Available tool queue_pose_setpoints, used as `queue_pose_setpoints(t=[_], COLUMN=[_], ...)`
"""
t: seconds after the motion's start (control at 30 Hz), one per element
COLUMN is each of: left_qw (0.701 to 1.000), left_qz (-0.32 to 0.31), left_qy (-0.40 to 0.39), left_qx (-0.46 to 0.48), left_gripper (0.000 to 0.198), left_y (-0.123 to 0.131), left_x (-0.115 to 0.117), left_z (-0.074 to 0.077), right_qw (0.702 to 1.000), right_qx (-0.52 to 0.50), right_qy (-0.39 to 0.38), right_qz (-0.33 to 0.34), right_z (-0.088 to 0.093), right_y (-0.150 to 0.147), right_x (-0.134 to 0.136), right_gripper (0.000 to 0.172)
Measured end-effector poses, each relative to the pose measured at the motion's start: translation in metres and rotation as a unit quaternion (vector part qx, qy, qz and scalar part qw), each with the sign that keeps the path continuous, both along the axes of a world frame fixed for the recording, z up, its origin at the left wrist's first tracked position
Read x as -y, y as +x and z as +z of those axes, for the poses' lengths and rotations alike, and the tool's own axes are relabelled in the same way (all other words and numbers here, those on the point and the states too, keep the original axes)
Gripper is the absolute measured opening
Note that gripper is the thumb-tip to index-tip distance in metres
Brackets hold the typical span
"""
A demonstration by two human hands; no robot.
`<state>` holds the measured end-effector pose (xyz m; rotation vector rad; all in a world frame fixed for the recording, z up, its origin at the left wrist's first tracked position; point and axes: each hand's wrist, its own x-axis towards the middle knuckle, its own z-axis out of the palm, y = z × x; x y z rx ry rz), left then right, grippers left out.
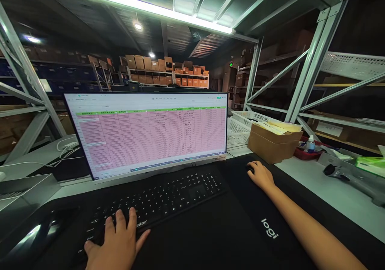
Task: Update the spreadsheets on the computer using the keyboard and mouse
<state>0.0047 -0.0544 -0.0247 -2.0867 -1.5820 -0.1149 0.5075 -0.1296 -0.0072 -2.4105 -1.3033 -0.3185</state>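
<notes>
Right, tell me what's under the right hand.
The right hand covers a dark mouse on the black desk mat. Only the mouse's front edge shows; the rest is hidden.

dim, glaring overhead tube (144, 6), fisheye edges

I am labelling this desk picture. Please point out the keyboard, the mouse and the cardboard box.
keyboard (168, 196): head view, on the keys near its middle.
mouse (249, 168): head view, on the front tip showing beyond the right hand's fingers.
cardboard box (267, 146): head view, on its front wall.
</notes>
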Motion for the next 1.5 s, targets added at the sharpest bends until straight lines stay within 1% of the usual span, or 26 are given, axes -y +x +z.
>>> queue_pose_setpoints(t=[0.13,0.3,0.43,0.57,0.8,0.93,1.17,1.3,1.5], left_qw=[1.0,1.0,1.0,1.0,0.999,1.0,0.999,0.999,0.999], left_qz=[0.004,0.003,-0.001,0.008,0.022,0.011,0.018,0.022,0.013], left_qy=[0.0,0.004,0.011,0.006,-0.008,-0.001,0.013,0.008,0.011], left_qx=[-0.002,-0.005,-0.017,-0.026,-0.032,-0.027,-0.025,-0.029,-0.027], left_gripper=[0.059,0.059,0.059,0.059,0.06,0.06,0.061,0.061,0.06], left_y=[0.0,0.0,0.001,0.002,0.0,-0.001,-0.002,-0.005,-0.005], left_x=[0.0,0.002,0.004,0.004,0.0,-0.002,-0.008,-0.011,-0.009], left_z=[-0.001,0.001,0.005,0.005,0.001,-0.002,-0.013,-0.018,-0.014], right_qw=[1.0,0.999,0.999,0.999,0.999,0.999,0.999,0.999,0.999], right_qx=[0.0,0.015,0.03,0.034,0.034,0.033,0.027,0.027,0.027], right_qy=[0.002,0.027,0.036,0.033,0.027,0.03,0.022,0.021,0.025], right_qz=[0.001,0.013,0.019,0.015,0.018,0.018,0.02,0.015,0.021], right_z=[-0.002,-0.012,-0.017,-0.015,-0.013,-0.013,-0.012,-0.011,-0.013], right_y=[0.002,0.011,0.014,0.013,0.011,0.01,0.01,0.009,0.011], right_x=[0.0,-0.005,-0.01,-0.011,-0.009,-0.009,-0.008,-0.007,-0.009], right_gripper=[0.039,0.047,0.045,0.042,0.041,0.041,0.041,0.041,0.042])
